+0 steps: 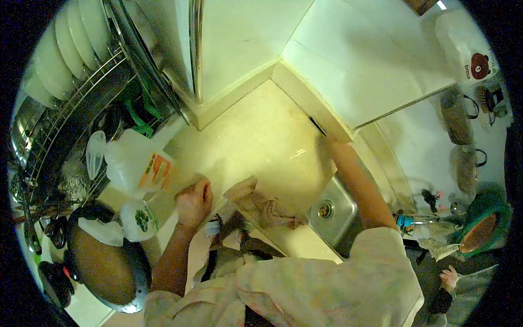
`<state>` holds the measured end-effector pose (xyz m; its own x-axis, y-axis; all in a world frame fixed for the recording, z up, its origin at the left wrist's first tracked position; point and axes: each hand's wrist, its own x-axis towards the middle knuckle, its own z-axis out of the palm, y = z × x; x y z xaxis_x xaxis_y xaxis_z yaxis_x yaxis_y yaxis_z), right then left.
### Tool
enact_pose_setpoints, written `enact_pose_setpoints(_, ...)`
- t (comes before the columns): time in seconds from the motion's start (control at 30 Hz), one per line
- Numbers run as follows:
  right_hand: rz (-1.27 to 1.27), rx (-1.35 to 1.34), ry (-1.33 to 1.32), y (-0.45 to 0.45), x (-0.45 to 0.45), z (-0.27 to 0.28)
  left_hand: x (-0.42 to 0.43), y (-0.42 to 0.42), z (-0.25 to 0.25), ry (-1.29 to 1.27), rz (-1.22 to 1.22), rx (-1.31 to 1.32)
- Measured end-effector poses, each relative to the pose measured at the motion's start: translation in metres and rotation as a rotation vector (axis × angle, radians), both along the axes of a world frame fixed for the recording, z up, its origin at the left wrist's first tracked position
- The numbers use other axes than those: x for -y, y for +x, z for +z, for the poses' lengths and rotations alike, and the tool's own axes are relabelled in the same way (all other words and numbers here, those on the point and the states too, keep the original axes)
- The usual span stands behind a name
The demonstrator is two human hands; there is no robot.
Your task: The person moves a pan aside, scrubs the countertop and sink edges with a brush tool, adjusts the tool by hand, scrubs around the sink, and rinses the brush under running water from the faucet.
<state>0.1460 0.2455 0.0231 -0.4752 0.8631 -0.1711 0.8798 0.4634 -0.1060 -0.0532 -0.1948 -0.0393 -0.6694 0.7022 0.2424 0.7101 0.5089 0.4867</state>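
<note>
My left hand [195,200] is closed in a fist at the counter's left side, beside a large translucent jug [131,163] with an orange label; nothing shows in it. The right arm reaches over the sink [340,210] to the counter's back edge, where my right hand [331,146] is blurred and its fingers cannot be made out. A thin dark object [317,126] lies just beyond that hand; whether it is held is unclear. Wet glints show on the pale counter [261,128]. A crumpled brown cloth [269,210] hangs over its front edge.
At the left are a dish rack [81,106] with plates, a white tub [139,220] and a large pan [103,261]. The tap [417,219] and a green-rimmed basin [482,229] are at the right. Another person's hand [450,277] shows at the lower right.
</note>
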Motion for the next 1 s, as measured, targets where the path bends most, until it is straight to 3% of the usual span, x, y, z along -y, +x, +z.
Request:
enact_pose_setpoints(0.07,0.158,0.193,-0.012,0.036,0.029,0.034,-0.001,0.001,0.004,-0.028,0.009,0.002)
enact_pose_setpoints(0.13,0.103,0.107,-0.056,0.025,0.04,0.048,-0.004,0.004,0.004,-0.034,0.005,-0.014)
enact_pose_setpoints(0.2,-0.022,-0.13,-0.094,-0.035,0.026,0.025,-0.004,0.001,0.002,-0.02,-0.006,-0.061)
enact_pose_setpoints(0.33,0.363,0.255,0.074,-0.107,0.059,0.059,-0.001,-0.001,0.002,-0.001,-0.018,-0.114)
enact_pose_setpoints(0.6,0.366,0.238,0.194,0.094,0.024,0.007,-0.006,0.001,0.004,0.057,-0.032,-0.098)
enact_pose_setpoints(0.7,0.481,0.211,0.268,0.051,-0.004,-0.029,-0.006,0.001,0.0,0.023,-0.032,-0.106)
enact_pose_setpoints(0.77,0.374,0.339,0.229,-0.048,0.029,0.007,-0.006,0.003,0.003,0.017,-0.026,-0.079)
enact_pose_setpoints(0.83,0.439,0.122,0.278,-0.079,0.013,-0.016,-0.004,0.002,0.004,0.029,-0.031,-0.115)
enact_pose_setpoints(0.93,0.477,0.022,0.249,-0.033,0.009,-0.018,0.001,-0.001,-0.002,0.065,-0.059,-0.159)
enact_pose_setpoints(1.0,0.324,0.256,0.28,0.025,0.03,-0.004,-0.002,-0.001,-0.002,0.067,-0.052,-0.074)
